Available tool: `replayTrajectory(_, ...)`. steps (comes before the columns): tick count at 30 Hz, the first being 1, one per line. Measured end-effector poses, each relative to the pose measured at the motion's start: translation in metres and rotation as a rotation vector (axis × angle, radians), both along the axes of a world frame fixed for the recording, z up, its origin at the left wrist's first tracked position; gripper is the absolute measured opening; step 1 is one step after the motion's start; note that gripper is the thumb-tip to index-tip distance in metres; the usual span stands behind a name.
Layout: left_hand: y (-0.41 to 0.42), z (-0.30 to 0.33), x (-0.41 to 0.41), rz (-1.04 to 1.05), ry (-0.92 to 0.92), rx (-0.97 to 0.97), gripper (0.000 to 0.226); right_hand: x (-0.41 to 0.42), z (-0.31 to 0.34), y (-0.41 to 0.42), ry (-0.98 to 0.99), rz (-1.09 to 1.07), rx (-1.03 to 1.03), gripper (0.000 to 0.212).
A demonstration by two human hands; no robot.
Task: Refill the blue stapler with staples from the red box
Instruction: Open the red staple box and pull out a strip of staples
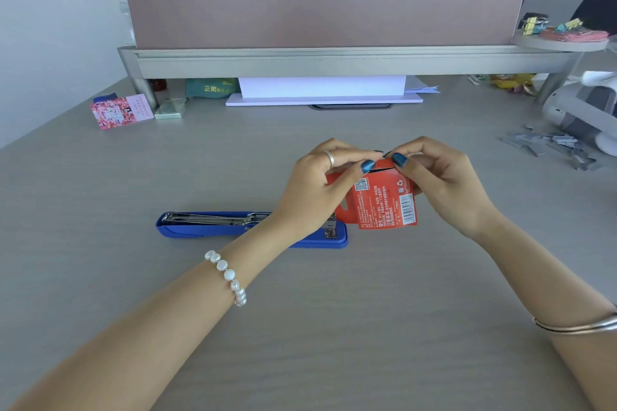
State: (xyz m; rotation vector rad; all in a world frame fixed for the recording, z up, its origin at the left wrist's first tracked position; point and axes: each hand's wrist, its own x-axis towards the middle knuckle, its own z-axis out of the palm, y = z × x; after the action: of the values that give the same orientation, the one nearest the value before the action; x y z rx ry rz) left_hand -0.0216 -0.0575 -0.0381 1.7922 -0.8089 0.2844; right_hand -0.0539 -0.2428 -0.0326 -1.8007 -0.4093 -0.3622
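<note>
Stapler, blue and swung open with its metal staple channel facing up, lies flat on the grey desk, partly hidden behind the left wrist. Just above its right end, both hands hold the red box off the desk: the left hand pinches the top left corner, the right hand pinches the top flap. Loose staples lie well apart at far right.
</note>
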Motion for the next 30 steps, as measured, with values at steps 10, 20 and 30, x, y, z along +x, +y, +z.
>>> replayTrajectory(10, -0.0008, -0.0026, 0.0016, 0.076, -0.07, 0.037, 0.019, -0.0021, 0.0023, -0.0023, 0.013, 0.079, -0.059, 0.02)
replayTrajectory(20, 0.0003, -0.0024, -0.0031, 0.079, -0.007, -0.063, 0.015, -0.0001, -0.0018, -0.0074, 0.059, 0.092, -0.106, 0.03)
replayTrajectory(30, -0.0002, -0.002, -0.0045, 0.1, 0.118, -0.107, 0.015, -0.0038, -0.0036, -0.0071, 0.044, 0.082, -0.158, 0.019)
